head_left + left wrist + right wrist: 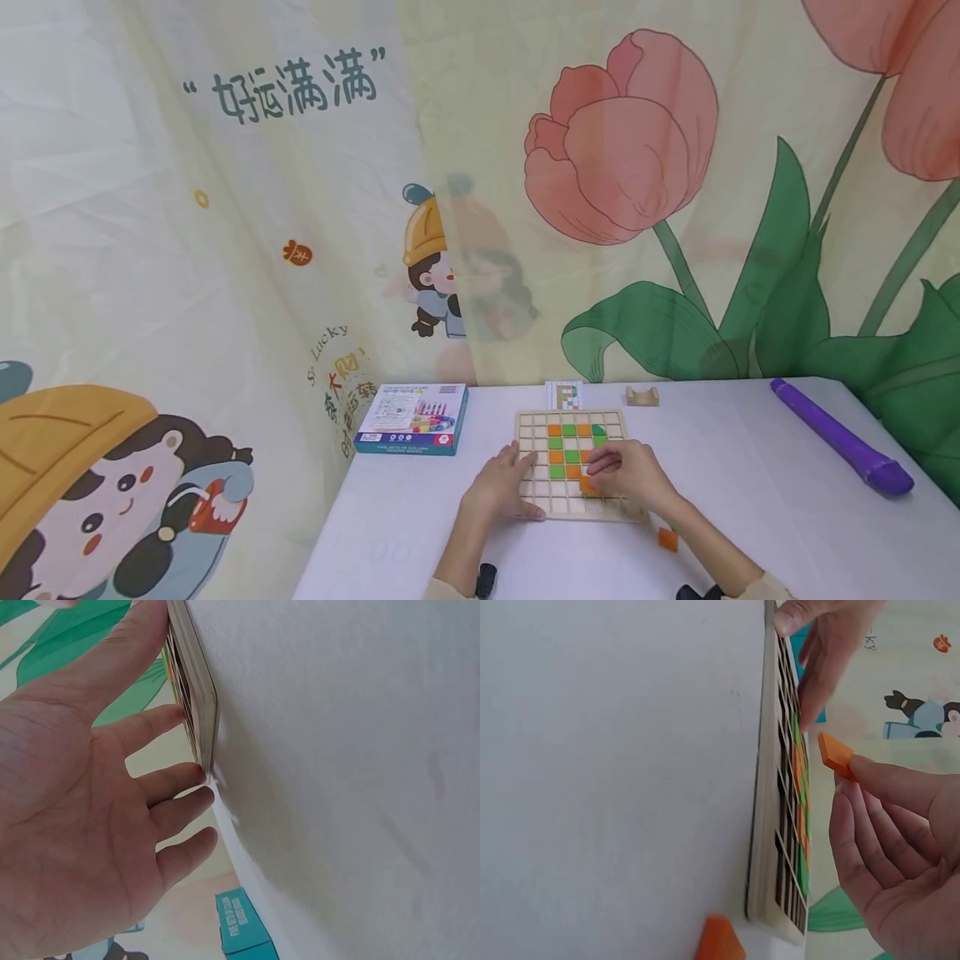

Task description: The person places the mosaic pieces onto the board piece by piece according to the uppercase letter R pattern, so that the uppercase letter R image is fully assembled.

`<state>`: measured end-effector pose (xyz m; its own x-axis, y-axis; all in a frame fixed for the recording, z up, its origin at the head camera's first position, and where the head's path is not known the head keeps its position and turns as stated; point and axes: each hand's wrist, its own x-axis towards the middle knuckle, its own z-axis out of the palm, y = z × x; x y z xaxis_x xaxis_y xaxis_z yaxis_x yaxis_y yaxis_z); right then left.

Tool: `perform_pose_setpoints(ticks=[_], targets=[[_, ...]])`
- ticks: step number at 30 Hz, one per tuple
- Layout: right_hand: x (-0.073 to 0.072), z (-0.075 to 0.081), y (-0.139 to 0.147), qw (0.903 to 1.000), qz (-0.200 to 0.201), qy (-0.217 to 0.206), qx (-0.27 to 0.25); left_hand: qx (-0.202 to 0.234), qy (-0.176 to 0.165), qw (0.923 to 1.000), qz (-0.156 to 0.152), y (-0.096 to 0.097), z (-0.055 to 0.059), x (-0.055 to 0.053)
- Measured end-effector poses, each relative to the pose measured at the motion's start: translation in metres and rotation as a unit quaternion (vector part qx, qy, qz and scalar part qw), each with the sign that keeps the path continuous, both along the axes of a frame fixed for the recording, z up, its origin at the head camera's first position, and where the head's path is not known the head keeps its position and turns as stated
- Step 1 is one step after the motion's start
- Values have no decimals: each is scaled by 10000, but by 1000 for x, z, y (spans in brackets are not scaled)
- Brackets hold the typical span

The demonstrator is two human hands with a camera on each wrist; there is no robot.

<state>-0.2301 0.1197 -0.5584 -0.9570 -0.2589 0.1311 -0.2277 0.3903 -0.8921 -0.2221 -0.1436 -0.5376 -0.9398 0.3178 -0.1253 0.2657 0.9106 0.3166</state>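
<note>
A wooden grid board [555,505] lies on the table, with orange and green tiles set in several of its cells. At its left edge, my left hand [491,490] rests with fingers spread and fairly straight, touching the rim. Thumb and fingers of my right hand [633,477] pinch an orange square tile [835,754], held tilted just above the board's lower middle cells. One green tile [598,430] in the top row has a rounded corner. Beside the board's lower right corner lies a loose orange tile [667,540], with a bit of green showing behind it, partly hidden by my right forearm.
Behind the board lies a card [564,395] printed with a coloured grid pattern. A small wooden stand [642,397] is to its right. Farther right is a long purple stick-like object [840,437]. A flat teal-sided box [412,421] lies at the back left. Printed curtains hang behind the table.
</note>
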Motion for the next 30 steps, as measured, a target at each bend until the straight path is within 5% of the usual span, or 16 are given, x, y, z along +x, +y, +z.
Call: perform_pose_setpoints(ticks=[17,30], targets=[[-11,-13,-48,9982,202,442,358,-45,-12,10000,62,0,-2,1],[-10,-10,-54,9907,451,789,1008,-81,-62,9999,108,0,-2,-1]])
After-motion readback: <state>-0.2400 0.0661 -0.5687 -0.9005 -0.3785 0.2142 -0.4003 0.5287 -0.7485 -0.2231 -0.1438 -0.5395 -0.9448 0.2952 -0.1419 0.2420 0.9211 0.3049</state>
